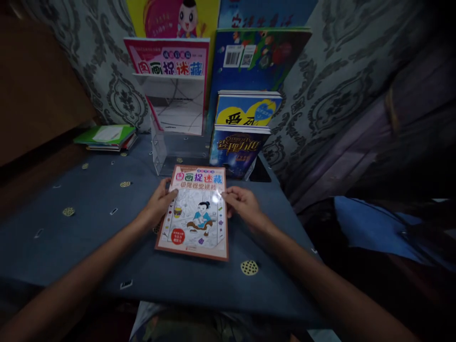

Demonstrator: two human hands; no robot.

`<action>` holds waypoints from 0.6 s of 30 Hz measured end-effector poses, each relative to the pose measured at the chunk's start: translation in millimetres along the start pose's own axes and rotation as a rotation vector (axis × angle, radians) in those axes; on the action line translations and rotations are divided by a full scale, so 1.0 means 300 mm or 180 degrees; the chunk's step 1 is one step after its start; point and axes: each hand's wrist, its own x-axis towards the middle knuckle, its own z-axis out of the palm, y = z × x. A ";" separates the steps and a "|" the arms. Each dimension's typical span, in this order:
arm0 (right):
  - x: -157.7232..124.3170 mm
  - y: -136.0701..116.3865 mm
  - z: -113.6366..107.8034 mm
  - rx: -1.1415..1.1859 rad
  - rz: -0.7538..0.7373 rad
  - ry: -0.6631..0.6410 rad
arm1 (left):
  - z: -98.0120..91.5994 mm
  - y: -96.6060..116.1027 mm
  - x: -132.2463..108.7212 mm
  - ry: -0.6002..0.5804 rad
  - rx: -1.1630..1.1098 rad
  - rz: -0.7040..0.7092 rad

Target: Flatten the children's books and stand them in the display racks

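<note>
Both my hands hold a thin picture book [199,213] with an orange-red border and a drawing of a seated figure in blue on its cover. My left hand [161,202] grips its left edge, thumb on the cover and fingers curled underneath. On the right edge, my right hand [244,204] pinches it the same way. The book is tilted a little over the table, cover up. Just behind it stands a clear acrylic book stand [162,152] with a pink-bordered book [178,104] in it.
Right of the stand are upright books, among them a dark blue one [238,149] and a yellow-and-blue one [245,109]. A black phone-like slab [261,171] lies beside them. Several books with a green top one [107,135] are stacked at the table's [92,232] back left. Patterned curtains hang behind.
</note>
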 end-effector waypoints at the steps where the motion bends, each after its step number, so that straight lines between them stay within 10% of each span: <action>1: -0.005 0.033 0.005 0.0039 0.0182 -0.0037 | -0.015 -0.022 0.003 -0.0071 0.0125 -0.0076; 6: -0.011 0.107 -0.008 -0.0263 0.0442 -0.0206 | -0.074 -0.027 0.005 -0.0089 0.2455 0.0687; 10: -0.003 0.089 -0.049 -0.1952 -0.0177 0.0152 | -0.047 0.038 -0.004 -0.0087 0.4610 0.0899; 13: -0.008 0.074 -0.025 -0.2974 -0.0818 0.0345 | 0.004 0.043 0.013 -0.0224 0.5092 0.1146; 18: 0.024 0.049 0.137 -0.3239 -0.1620 -0.0648 | 0.048 -0.005 0.067 -0.0139 0.5359 0.1576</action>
